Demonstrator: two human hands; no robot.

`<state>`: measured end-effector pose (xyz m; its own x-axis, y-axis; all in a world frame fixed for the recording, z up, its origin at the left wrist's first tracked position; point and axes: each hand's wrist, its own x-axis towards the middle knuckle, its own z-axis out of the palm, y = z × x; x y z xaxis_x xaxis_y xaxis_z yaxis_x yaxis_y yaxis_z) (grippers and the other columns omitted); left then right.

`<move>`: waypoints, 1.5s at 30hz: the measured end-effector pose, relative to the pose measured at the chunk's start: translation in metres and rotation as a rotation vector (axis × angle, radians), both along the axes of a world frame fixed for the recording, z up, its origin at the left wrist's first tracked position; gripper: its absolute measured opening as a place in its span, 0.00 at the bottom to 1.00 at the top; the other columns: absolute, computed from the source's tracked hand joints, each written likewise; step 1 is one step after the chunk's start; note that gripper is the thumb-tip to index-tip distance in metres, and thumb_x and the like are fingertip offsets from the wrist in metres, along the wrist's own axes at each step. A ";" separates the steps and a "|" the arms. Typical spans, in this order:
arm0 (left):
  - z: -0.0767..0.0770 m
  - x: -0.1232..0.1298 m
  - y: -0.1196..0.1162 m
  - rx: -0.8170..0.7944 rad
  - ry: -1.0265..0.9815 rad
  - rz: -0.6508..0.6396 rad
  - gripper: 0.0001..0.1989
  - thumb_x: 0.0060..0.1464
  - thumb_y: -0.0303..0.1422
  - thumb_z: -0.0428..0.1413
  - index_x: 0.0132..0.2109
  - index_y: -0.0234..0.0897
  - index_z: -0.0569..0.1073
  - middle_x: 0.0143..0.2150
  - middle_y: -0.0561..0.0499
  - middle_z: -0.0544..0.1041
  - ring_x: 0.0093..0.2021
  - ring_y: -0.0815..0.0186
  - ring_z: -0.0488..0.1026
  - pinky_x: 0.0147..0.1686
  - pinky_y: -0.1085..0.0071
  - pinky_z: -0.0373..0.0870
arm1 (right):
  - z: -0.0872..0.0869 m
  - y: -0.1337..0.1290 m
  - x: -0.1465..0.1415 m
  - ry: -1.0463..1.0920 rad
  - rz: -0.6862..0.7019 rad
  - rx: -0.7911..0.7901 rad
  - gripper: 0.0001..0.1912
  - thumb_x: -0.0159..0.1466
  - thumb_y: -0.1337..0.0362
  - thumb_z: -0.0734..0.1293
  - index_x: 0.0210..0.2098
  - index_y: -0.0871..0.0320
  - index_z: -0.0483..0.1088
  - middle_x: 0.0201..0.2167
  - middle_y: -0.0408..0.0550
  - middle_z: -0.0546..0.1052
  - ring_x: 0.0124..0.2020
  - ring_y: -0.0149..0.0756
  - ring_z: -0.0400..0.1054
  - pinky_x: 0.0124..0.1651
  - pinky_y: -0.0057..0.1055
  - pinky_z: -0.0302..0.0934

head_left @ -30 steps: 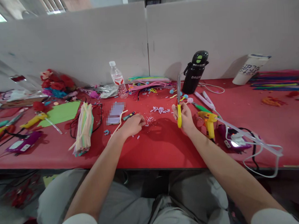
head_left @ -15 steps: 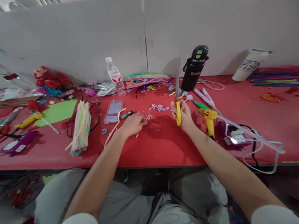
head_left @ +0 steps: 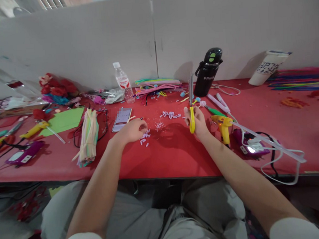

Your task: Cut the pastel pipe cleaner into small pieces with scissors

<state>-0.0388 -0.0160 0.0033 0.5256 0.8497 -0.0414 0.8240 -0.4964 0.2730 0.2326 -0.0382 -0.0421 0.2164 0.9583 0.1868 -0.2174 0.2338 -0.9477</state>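
My right hand (head_left: 199,121) is wrapped round the yellow handles of a pair of scissors (head_left: 192,119), their metal blades pointing up and away. To the left, my left hand (head_left: 135,130) is low over the red table, fingers curled; whatever they hold, if anything, is hidden. Small lilac cut pieces (head_left: 145,137) lie by its fingertips. Between the hands are a heap of similar lilac pieces (head_left: 170,115) and a scatter of finer bits (head_left: 159,125). Partly behind my left hand, the tip of a cream pipe cleaner (head_left: 131,118) shows beside a phone (head_left: 121,119).
A bundle of pale pipe cleaners (head_left: 88,138) lies left of the phone. A clear bottle (head_left: 124,83) and a black flask (head_left: 208,73) stand at the back. On the right are a yellow glue gun (head_left: 223,126) and a purple power strip (head_left: 249,144) with trailing cords.
My left hand has moved left, uncovering lilac pieces by its fingertips and now covering most of the cream pipe cleaner and the dark pen-like thing. The scissors stay in my right hand.
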 end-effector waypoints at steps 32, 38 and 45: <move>-0.034 0.089 0.077 0.060 0.045 0.249 0.07 0.53 0.37 0.55 0.35 0.39 0.73 0.41 0.44 0.75 0.42 0.58 0.73 0.41 0.65 0.67 | 0.005 0.002 -0.002 0.043 -0.025 0.009 0.27 0.53 0.47 0.73 0.28 0.54 0.53 0.21 0.34 0.59 0.17 0.21 0.54 0.16 0.22 0.49; -0.036 0.084 0.071 0.077 0.033 0.270 0.07 0.55 0.36 0.53 0.39 0.38 0.71 0.45 0.43 0.73 0.46 0.57 0.70 0.44 0.62 0.65 | 0.004 0.002 -0.002 0.050 -0.022 0.000 0.26 0.53 0.48 0.74 0.29 0.54 0.54 0.21 0.34 0.59 0.17 0.22 0.53 0.16 0.22 0.48; -0.041 0.079 0.068 0.095 -0.019 0.281 0.05 0.56 0.35 0.54 0.36 0.38 0.71 0.42 0.45 0.74 0.43 0.59 0.70 0.41 0.64 0.64 | 0.003 0.001 -0.005 0.031 -0.040 -0.033 0.25 0.52 0.48 0.74 0.29 0.54 0.56 0.22 0.34 0.59 0.18 0.23 0.53 0.18 0.24 0.48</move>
<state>0.0397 0.0519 -0.0376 0.2689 0.9617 0.0526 0.9281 -0.2733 0.2526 0.2271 -0.0372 -0.0386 0.2595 0.9544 0.1476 -0.2376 0.2112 -0.9481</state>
